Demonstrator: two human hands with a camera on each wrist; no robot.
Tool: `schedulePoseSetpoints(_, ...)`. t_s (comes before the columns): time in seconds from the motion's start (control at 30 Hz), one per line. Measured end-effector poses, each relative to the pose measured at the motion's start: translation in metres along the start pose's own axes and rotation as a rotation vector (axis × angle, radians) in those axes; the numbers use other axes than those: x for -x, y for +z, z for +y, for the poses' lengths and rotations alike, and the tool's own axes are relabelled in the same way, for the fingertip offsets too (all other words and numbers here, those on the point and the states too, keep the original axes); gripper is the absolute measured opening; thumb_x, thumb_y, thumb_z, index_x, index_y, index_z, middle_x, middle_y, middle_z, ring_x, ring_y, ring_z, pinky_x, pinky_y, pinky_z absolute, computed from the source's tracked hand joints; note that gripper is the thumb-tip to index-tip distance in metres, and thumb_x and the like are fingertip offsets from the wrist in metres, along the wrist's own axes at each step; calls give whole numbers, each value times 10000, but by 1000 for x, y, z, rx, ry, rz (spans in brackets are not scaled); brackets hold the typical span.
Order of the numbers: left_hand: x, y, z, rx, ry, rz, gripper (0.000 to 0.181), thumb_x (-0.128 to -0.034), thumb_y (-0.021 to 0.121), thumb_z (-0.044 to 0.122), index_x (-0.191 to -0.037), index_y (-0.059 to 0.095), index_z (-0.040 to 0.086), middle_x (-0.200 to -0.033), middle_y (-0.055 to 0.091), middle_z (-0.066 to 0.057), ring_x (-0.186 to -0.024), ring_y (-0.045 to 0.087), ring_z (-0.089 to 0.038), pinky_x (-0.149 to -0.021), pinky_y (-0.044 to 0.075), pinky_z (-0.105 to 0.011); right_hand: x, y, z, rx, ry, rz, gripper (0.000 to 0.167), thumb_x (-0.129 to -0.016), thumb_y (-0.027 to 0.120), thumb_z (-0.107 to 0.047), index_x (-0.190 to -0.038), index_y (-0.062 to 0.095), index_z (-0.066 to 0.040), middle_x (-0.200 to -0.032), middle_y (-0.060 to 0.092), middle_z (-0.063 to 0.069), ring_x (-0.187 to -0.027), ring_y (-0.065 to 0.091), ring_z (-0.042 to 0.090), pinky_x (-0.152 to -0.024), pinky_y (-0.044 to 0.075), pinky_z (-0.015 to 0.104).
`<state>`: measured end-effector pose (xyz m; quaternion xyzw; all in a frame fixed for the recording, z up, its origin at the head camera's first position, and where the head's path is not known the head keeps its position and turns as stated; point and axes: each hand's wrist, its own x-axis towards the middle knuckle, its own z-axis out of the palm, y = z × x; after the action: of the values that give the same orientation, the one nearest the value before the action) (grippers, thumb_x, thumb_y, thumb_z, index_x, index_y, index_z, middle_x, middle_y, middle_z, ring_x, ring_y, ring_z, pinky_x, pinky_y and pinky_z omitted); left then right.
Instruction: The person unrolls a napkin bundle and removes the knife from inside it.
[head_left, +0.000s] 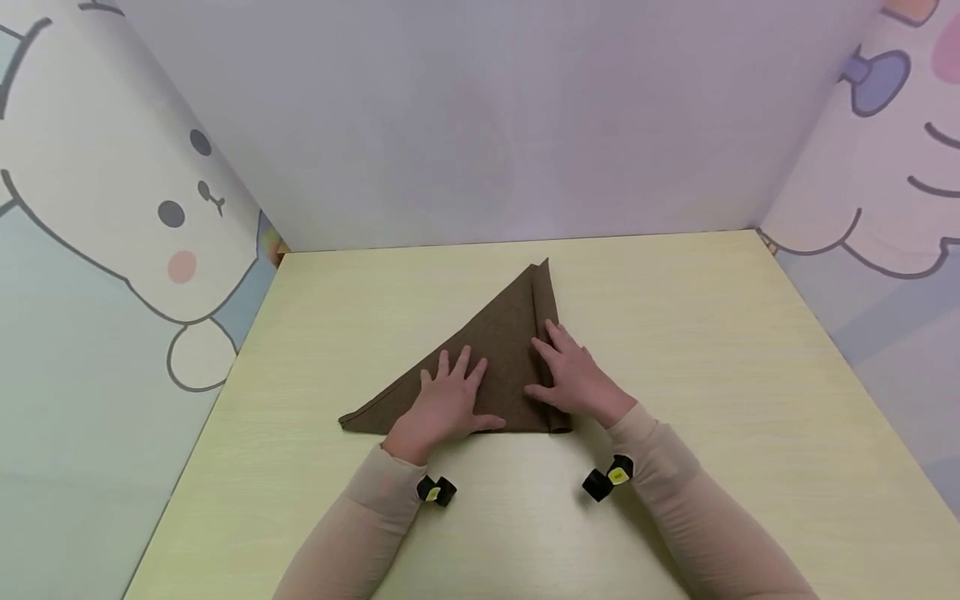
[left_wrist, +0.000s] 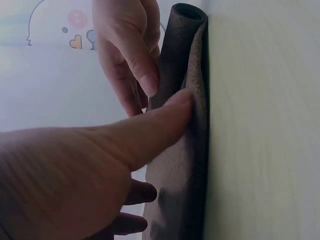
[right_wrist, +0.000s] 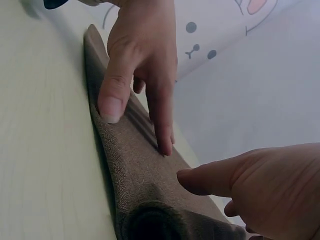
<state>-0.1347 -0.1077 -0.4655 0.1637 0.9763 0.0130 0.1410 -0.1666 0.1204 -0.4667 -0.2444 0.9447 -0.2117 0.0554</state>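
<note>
The grip of both hands is released; the left hand [head_left: 442, 408] rests with fingers spread on the flat part of a brown cloth [head_left: 506, 350], while the right hand [head_left: 577, 377] lays extended fingers across its rolled edge [head_left: 546, 293]; the cloth, folded into a triangle, lies on the pale tabletop [head_left: 697, 333], roll to the right and narrow tip to the left; it probably handles as light, soft and floppy, neither slippery nor fragile, though the roll could loosen; the likeliest hold is along the roll, with 1 hand near each end; beyond stands a plain wall panel [head_left: 480, 125].
</note>
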Motion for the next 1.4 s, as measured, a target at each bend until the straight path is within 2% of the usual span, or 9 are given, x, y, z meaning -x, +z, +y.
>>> schedulePoseSetpoints(0.23, -3, 4, -4, 41, -26, -28, 1071, -746, 575, 771, -1554, 194, 179, -1599, 75, -154, -1425, 55, -466, -1001, 253, -693, 1, 1, 1, -13, 15, 4, 822, -849, 734, -367, -1450, 361, 54, -1557, 125, 271, -1423, 144, 433, -1058, 258, 606)
schedulePoseSetpoints(0.67, 0, -1, -7, -3, -47, -48, 1122, -707, 607, 780, -1547, 220, 145, -1588, 116, -177, -1409, 109, -491, -982, 299, -677, -1, 4, 3, -51, 11, -24, 856, -833, 756, -339, -1470, 329, 42, -1568, 101, 254, -1435, 134, 401, -1089, 249, 551)
schedulePoseSetpoints(1.0, -1, -3, -11, -6, -67, -78, 1147, -682, 647, 768, -1547, 220, 148, -1590, 112, -173, -1412, 104, -487, -970, 321, -671, 0, 3, 3, -64, 35, -51, 874, -844, 746, -344, -1493, 289, 22, -1579, 72, 234, -1443, 115, 383, -1102, 245, 522)
schedulePoseSetpoints(1.4, 2, -8, -15, -7, -82, -92, 1157, -661, 682, 753, -1541, 245, 141, -1585, 131, -180, -1405, 133, -491, -952, 327, -682, -1, 3, 4, -82, 26, -58, 864, -853, 739, -318, -1497, 275, 24, -1579, 81, 229, -1443, 126, 379, -1102, 257, 502)
